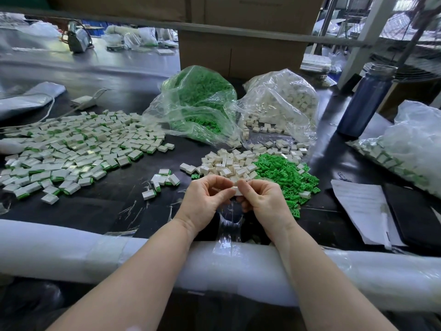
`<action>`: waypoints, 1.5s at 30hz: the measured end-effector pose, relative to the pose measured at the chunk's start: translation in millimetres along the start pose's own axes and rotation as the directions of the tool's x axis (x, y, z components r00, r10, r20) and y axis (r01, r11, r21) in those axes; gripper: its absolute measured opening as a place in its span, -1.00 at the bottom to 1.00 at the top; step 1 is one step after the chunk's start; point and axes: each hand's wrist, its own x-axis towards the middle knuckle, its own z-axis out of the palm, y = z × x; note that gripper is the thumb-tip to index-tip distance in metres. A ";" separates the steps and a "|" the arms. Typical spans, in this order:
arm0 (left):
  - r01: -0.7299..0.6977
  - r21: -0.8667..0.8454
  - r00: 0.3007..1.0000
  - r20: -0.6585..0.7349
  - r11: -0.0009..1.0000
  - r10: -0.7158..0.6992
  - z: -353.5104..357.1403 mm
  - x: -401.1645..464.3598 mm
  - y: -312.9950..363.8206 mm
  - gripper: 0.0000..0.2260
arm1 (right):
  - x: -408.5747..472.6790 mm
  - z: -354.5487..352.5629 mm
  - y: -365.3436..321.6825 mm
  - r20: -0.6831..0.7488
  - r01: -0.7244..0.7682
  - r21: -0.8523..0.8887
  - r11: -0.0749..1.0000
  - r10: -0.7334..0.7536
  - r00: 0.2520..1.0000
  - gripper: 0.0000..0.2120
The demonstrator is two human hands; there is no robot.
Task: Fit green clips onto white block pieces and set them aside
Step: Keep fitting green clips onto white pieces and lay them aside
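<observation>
My left hand (206,199) and my right hand (261,201) meet over the dark table and pinch one white block piece (236,191) between their fingertips. Whether a green clip sits on it is hidden by my fingers. Just beyond my hands lies a heap of loose white blocks (229,164), with a heap of loose green clips (284,174) to its right. A wide spread of finished blocks with green clips (71,149) covers the table's left side, and a few more (164,180) lie near my left hand.
An open clear bag of green clips (198,103) and an open bag of white blocks (281,103) stand behind the heaps. A blue bottle (365,101), papers (362,209), a dark folder (412,216) and another filled bag (405,151) are at right. White foam padding (95,249) lines the near edge.
</observation>
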 end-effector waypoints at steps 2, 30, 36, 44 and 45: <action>0.017 -0.020 0.998 -0.062 1.000 -0.018 -0.2 -0.2 0.7 -0.91 | -0.7 1.4 0.4 -0.017 0.032 -0.059 0.998 -0.033 0.999 -0.71; 0.246 0.683 0.891 -0.439 0.687 0.117 -6.3 3.8 -9.9 -0.75 | 5.2 -27.7 0.4 -0.720 -0.576 -0.399 0.713 0.145 0.679 -0.65; 0.154 0.751 0.957 -0.276 0.642 0.093 -4.8 6.5 -16.0 -0.67 | 5.3 -27.2 2.4 -0.693 -0.579 -0.439 0.687 0.151 0.705 -0.71; 0.159 0.661 0.944 -0.320 0.734 0.083 -5.0 5.5 -11.6 -0.85 | 7.2 -26.2 1.9 -0.688 -0.579 -0.447 0.682 0.152 0.710 -0.82; 0.151 0.657 0.941 -0.324 0.739 0.095 -4.6 5.3 -11.1 -0.86 | 7.2 -26.3 1.9 -0.686 -0.582 -0.451 0.677 0.155 0.711 -0.83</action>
